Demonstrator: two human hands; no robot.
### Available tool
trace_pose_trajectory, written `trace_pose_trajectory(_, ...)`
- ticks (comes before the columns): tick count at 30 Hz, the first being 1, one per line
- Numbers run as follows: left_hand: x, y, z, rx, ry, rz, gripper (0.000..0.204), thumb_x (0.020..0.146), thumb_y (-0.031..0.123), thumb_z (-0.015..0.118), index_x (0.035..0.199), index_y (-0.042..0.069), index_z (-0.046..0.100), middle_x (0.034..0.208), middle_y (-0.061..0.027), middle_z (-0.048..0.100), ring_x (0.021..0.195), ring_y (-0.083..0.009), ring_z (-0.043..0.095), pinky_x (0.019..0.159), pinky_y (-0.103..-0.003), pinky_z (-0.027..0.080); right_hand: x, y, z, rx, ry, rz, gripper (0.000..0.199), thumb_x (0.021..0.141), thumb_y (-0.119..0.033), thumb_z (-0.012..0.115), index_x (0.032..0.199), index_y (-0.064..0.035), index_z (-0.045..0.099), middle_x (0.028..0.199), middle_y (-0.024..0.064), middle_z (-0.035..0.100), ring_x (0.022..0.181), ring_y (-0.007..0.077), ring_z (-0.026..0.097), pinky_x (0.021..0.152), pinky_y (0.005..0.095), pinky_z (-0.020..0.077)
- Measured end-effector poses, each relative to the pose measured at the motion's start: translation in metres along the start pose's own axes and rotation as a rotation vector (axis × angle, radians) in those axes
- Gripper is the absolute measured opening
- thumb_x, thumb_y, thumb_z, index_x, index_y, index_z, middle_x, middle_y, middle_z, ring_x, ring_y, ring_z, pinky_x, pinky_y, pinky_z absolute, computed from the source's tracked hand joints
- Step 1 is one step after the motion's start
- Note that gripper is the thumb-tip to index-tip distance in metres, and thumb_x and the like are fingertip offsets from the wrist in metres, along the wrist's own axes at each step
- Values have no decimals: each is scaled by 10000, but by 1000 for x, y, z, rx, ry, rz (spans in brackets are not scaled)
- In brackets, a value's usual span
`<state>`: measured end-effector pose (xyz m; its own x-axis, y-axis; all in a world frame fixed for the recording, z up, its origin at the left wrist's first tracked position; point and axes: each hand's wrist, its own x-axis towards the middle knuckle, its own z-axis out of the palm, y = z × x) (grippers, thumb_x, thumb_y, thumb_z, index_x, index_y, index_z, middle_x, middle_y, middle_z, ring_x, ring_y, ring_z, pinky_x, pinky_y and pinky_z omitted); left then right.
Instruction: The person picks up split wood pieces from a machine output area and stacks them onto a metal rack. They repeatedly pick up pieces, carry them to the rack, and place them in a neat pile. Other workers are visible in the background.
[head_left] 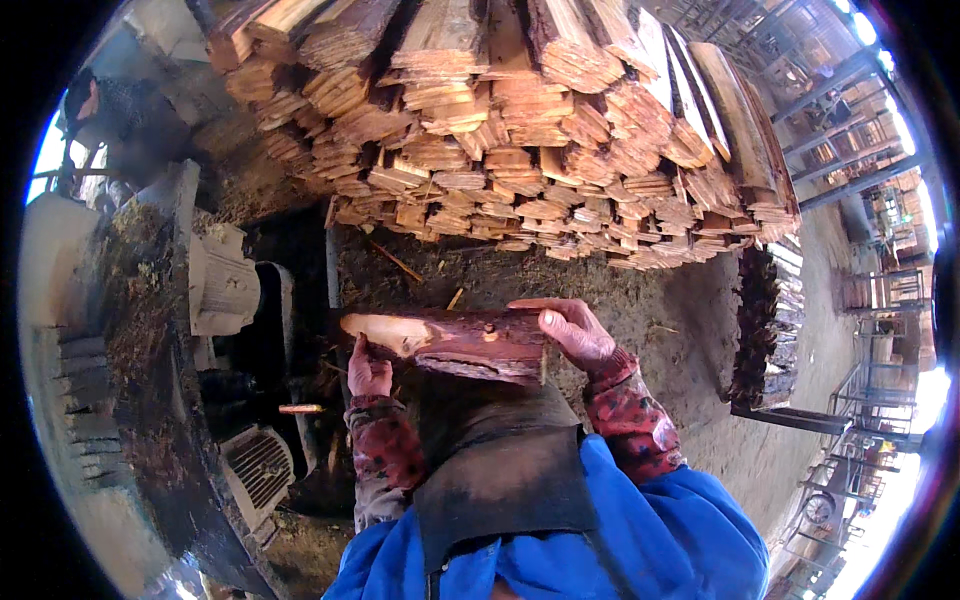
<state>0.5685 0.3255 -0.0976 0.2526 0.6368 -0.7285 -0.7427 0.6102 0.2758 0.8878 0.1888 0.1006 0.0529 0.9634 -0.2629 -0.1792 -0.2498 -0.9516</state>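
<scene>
Between my hands is a short wooden slab [470, 340] with reddish-brown bark and a pale, bare patch near its left end. It lies crosswise in front of my dark apron. My left hand [370, 372] grips the slab's left end from the near side, thumb up against the edge. At the other end, my right hand [575, 330] is closed round the slab, with its fingers along the far edge and the thumb at the end face. The slab's underside is hidden.
A large stack of rough-sawn slabs [500, 180] rises ahead, cut ends facing me. To the left are a dirty machine bed [160, 350] and two ribbed motors [222, 280]. A smaller bark-covered wood stack [770, 325] stands at right, by a metal beam [795, 418]. Another person [130, 120] is at far left.
</scene>
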Motion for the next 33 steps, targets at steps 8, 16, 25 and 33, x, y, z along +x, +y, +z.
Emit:
trace_pose_trajectory(8, -27, 3, 43, 116, 193, 46, 108, 808, 218, 657, 779, 136, 594, 587, 70, 499, 352, -14, 295, 363, -155, 283, -10, 29, -12, -57, 30, 158, 445, 733, -93, 680, 1145, 9, 547, 1050, 61, 598, 948, 126, 538, 851, 269, 437)
trace_pose_trajectory(16, -33, -2, 39, 277, 267, 26, 146, 794, 218, 674, 728, 148, 564, 568, 63, 469, 364, -53, 340, 377, -194, 340, -30, 55, -15, -255, 6, 185, 446, 733, -133, 685, 1138, 4, 557, 1037, 80, 625, 940, 142, 569, 853, 294, 453)
trace_pose_trajectory(25, -2, -17, -18, 288, -120, -142, 163, 837, 226, 616, 926, 89, 620, 882, -2, 645, 742, -109, 603, 559, -230, 466, -32, 57, 0, -614, -94, 411, 494, 671, -379, 722, 1008, -35, 611, 888, 107, 650, 821, 197, 600, 741, 348, 468)
trace_pose_trajectory(33, -27, -11, -3, 491, 16, 26, 291, 794, 252, 650, 1047, 121, 592, 989, 3, 602, 864, -130, 549, 700, -276, 428, -34, 76, -3, -749, -134, 283, 572, 628, -435, 703, 1017, -29, 593, 913, 181, 627, 878, 339, 592, 746, 415, 469)
